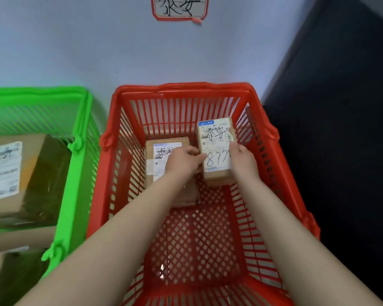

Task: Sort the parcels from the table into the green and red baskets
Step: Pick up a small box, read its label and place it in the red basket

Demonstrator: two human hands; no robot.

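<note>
Two baskets stand side by side against a pale wall, a green basket (pixel 80 120) on the left and a red basket (pixel 181 89) beside it. Two parcels are in the red one. The small parcel (pixel 216 151) is at its far right side, held by both hands: the left hand (pixel 184 160) grips its left edge and the right hand (pixel 241 160) grips its right edge, thumb on the label. It is a brown cardboard box whose white label has a blue strip at the top, black handwritten characters and large handwritten digits. Whether it touches the basket floor cannot be told. The second parcel (pixel 155 173), also brown with a white label, lies flat at the far left, partly under the left arm. The green basket holds at least two cardboard parcels, the large parcel (pixel 31 173) uppermost. One red-edged sign (pixel 179 7) with black characters hangs on the wall above.
</note>
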